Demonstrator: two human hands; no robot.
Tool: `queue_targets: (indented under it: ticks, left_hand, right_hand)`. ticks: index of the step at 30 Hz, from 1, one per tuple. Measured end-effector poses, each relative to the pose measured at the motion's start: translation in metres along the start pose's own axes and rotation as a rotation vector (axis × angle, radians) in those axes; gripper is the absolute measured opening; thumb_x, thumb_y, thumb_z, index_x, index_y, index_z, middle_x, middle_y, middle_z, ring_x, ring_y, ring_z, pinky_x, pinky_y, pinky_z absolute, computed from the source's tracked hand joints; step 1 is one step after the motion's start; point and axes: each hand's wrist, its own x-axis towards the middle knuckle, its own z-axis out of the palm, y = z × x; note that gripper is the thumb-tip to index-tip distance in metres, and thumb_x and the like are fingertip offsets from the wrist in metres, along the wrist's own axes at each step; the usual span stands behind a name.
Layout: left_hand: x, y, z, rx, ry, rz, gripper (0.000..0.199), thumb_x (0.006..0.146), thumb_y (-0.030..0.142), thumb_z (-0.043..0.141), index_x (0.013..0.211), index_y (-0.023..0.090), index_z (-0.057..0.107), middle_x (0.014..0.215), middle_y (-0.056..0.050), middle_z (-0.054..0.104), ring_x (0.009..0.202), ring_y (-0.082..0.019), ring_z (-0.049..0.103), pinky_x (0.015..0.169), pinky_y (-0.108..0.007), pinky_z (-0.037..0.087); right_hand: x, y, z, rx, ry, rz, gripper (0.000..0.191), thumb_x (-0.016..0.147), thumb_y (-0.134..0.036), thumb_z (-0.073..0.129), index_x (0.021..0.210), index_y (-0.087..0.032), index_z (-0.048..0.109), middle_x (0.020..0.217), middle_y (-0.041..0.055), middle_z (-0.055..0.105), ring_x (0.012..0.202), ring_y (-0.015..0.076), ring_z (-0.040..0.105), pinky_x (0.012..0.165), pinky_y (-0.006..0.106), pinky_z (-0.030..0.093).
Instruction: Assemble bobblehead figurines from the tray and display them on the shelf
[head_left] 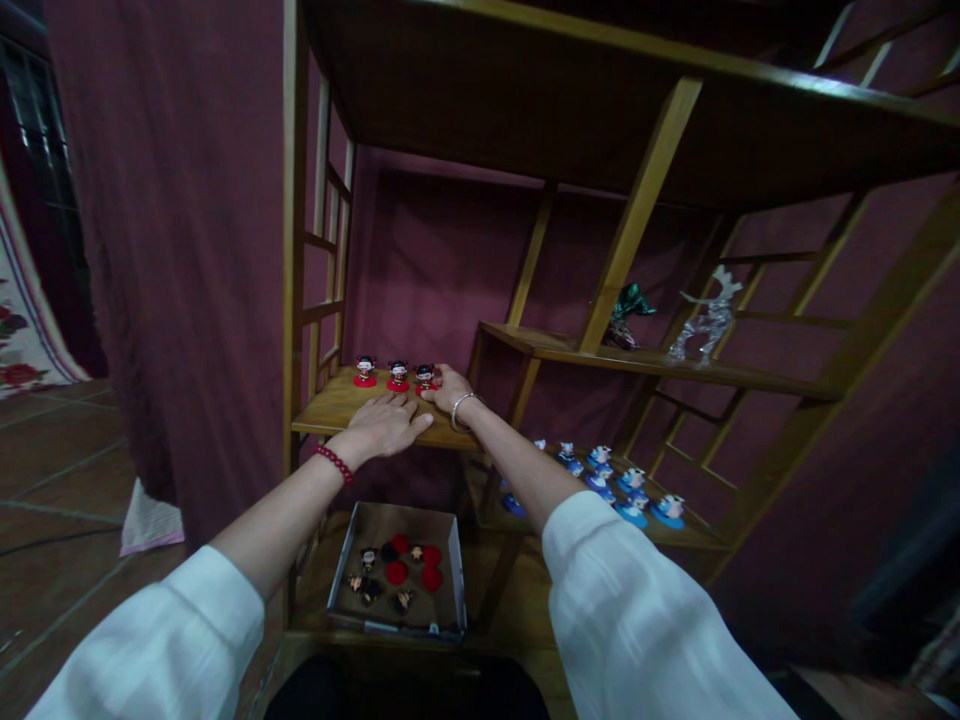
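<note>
Three small figurines with black hair and round red bases stand in a row on the upper left wooden shelf (330,405). The left figurine (365,370) and the middle figurine (397,374) stand free. Around the right figurine (424,375) the fingers of my right hand (452,388) are closed, at its side and base. My left hand (384,424) lies flat at the shelf's front edge, fingers stretched out just before the row, holding nothing. Below, an open cardboard box (375,522) contains several loose figurines (368,558) and red discs (397,572).
Several blue-and-white figurines (632,480) stand on a lower shelf to the right. A clear deer ornament (705,325) and a green ornament (630,308) sit on the middle right shelf. Wooden uprights (637,215) divide the unit. A dark curtain (180,270) hangs at left.
</note>
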Motion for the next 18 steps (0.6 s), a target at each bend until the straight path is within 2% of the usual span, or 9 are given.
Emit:
queue_targets:
  ticks: [6, 18]
  left_hand:
    - [-0.0010, 0.0015, -0.0009, 0.008, 0.014, -0.005, 0.060, 0.083, 0.057, 0.019, 0.113, 0.019, 0.053, 0.126, -0.012, 0.049, 0.117, -0.026, 0.042, 0.095, -0.040, 0.031]
    - [-0.0017, 0.0027, -0.0048, 0.005, -0.002, -0.015, 0.064, 0.081, 0.060, 0.021, 0.118, 0.017, 0.051, 0.127, -0.014, 0.047, 0.117, -0.030, 0.042, 0.095, -0.044, 0.030]
  right_hand:
    - [0.0063, 0.0011, 0.0062, -0.022, 0.009, 0.003, 0.057, 0.060, -0.024, 0.071, 0.111, -0.018, 0.047, 0.096, 0.0051, 0.063, 0.087, 0.0168, 0.059, 0.075, 0.026, 0.043]
    - [0.0079, 0.0010, 0.0088, -0.036, 0.015, 0.052, 0.053, 0.060, -0.027, 0.070, 0.107, -0.017, 0.049, 0.095, 0.0051, 0.063, 0.087, 0.0173, 0.059, 0.073, 0.025, 0.043]
